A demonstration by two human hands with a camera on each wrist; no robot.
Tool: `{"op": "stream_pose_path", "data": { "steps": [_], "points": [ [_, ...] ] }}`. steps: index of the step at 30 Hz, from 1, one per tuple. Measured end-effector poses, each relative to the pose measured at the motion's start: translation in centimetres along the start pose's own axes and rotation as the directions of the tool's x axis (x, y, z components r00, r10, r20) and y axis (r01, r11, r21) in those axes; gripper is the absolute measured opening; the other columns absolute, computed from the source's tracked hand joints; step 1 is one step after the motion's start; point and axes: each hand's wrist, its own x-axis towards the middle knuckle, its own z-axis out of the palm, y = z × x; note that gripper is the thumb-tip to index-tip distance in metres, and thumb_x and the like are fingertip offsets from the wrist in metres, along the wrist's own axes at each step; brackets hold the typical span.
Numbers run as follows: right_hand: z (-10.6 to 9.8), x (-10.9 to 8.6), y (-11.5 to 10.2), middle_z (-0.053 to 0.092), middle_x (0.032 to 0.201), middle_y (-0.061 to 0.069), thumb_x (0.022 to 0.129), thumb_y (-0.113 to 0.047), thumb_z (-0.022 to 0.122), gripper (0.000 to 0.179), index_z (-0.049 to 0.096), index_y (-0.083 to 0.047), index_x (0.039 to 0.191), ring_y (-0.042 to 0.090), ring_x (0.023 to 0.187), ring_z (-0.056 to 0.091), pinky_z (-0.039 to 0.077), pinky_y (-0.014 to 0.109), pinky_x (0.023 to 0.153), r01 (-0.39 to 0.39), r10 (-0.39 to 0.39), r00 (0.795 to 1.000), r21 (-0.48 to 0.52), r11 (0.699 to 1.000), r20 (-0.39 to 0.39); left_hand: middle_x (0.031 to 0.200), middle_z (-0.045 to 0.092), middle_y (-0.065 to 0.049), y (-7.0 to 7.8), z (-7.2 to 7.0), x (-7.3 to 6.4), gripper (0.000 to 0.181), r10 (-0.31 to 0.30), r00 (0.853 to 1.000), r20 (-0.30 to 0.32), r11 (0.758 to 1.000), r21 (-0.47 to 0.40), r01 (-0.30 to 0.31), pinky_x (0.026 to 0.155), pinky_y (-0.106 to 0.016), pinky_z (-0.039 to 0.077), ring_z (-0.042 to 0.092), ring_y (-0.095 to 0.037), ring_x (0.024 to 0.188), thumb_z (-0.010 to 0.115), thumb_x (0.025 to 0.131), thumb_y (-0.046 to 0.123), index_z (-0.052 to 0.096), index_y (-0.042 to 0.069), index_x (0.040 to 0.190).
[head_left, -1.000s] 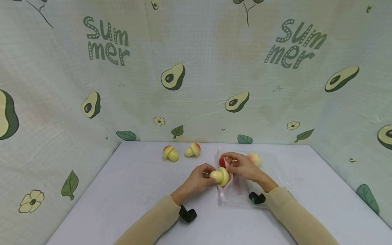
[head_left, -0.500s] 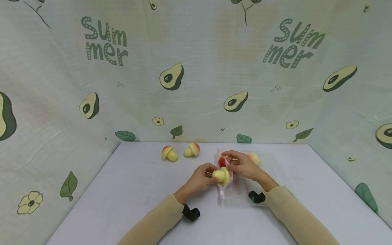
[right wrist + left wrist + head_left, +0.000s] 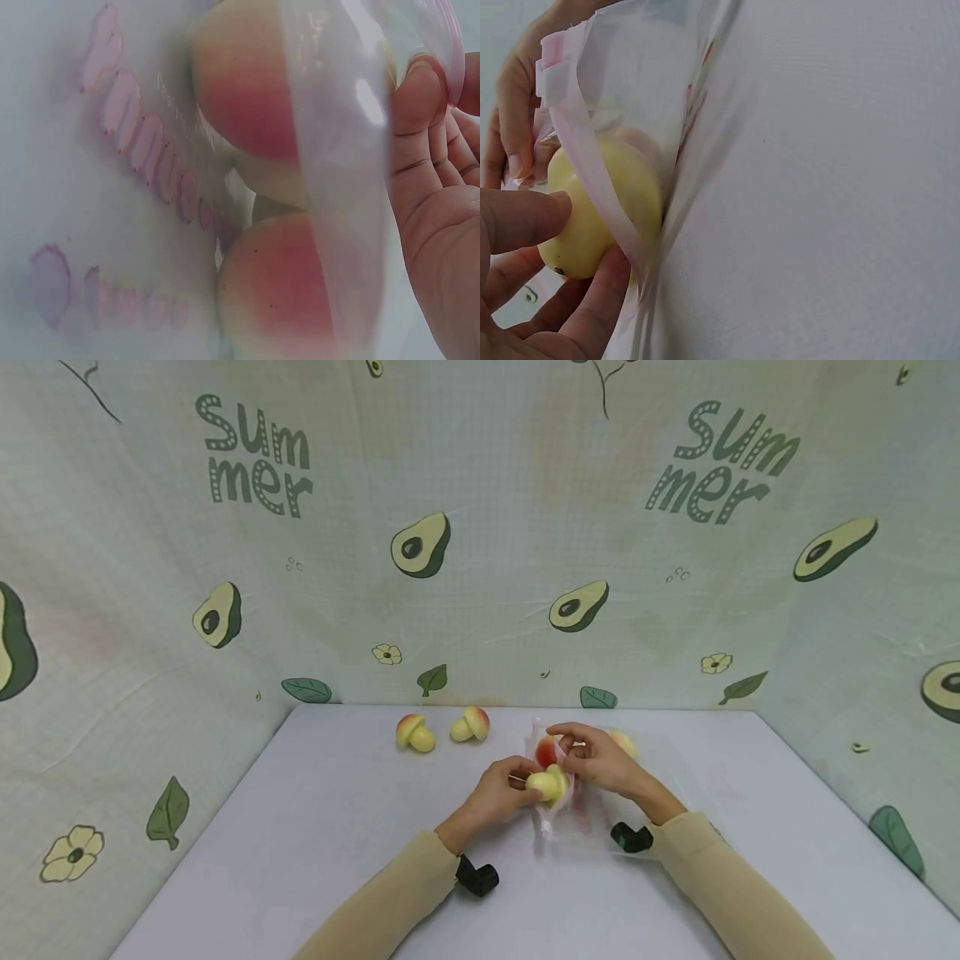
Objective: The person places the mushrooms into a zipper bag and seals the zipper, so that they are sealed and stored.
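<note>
A pale yellow toy mushroom point(image 3: 546, 785) is held in my left hand point(image 3: 497, 795), thumb and fingers pinching its stem. In the left wrist view, the mushroom point(image 3: 604, 202) sits partly inside the mouth of a clear zip bag, behind its pink strip point(image 3: 592, 169). My right hand point(image 3: 603, 763) pinches the edge of the zip bag point(image 3: 558, 843) at its opening. Inside the bag are a red-capped mushroom point(image 3: 546, 752) and another mushroom point(image 3: 624, 743), partly hidden by my right hand. Their reddish caps show through the plastic in the right wrist view.
Two more toy mushrooms, one on the left point(image 3: 415, 734) and one beside it point(image 3: 470, 725), lie near the back of the white table point(image 3: 330, 827). A printed cloth point(image 3: 480, 635) hangs behind and along both sides. Dark wrist cameras show under both sleeves.
My left hand has moved slightly right with the mushroom, pushing it further into the bag's mouth. My right hand keeps its grip on the bag edge, shifting only a little.
</note>
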Motion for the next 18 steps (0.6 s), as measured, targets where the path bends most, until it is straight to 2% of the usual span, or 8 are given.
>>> {"op": "stream_pose_path", "data": {
  "steps": [7, 14, 18],
  "points": [
    [-0.11, 0.03, -0.14, 0.053, 0.095, 0.023, 0.084, 0.013, 0.053, 0.047, 0.047, 0.008, 0.131, 0.018, 0.061, 0.05, 0.045, 0.026, 0.05, 0.022, -0.022, 1.0, 0.017, 1.0, 0.006, 0.096, 0.065, -0.002, -0.05, 0.22, 0.35, 0.026, 0.018, 1.0, -0.012, 1.0, -0.003, -0.018, 0.075, -0.026, 0.053, 0.063, -0.014, 0.085, 0.076, 0.08, 0.009, 0.067, 0.007, 0.104],
    [-0.15, 0.0, 0.13, 0.054, 0.094, 0.017, 0.085, 0.009, 0.057, 0.047, 0.05, 0.003, 0.131, 0.015, 0.061, 0.051, 0.05, 0.033, 0.051, 0.024, -0.024, 1.0, 0.02, 1.0, -0.003, 0.097, 0.065, -0.001, 0.13, -0.13, 0.3, 0.028, -0.006, 1.0, -0.018, 1.0, 0.004, 0.006, 0.077, -0.027, 0.053, 0.062, -0.014, 0.086, 0.077, 0.079, 0.01, 0.067, 0.008, 0.105],
    [-0.18, 0.02, 0.22, 0.053, 0.094, 0.017, 0.084, 0.008, 0.057, 0.047, 0.051, 0.002, 0.131, 0.015, 0.061, 0.05, 0.048, 0.032, 0.05, 0.021, -0.021, 1.0, 0.028, 0.999, -0.001, 0.096, 0.065, -0.005, 0.08, -0.54, 0.2, 0.029, 0.008, 0.999, -0.042, 1.0, -0.007, -0.009, 0.077, -0.028, 0.053, 0.062, -0.015, 0.085, 0.076, 0.079, 0.006, 0.066, 0.002, 0.105]
  ]
}}
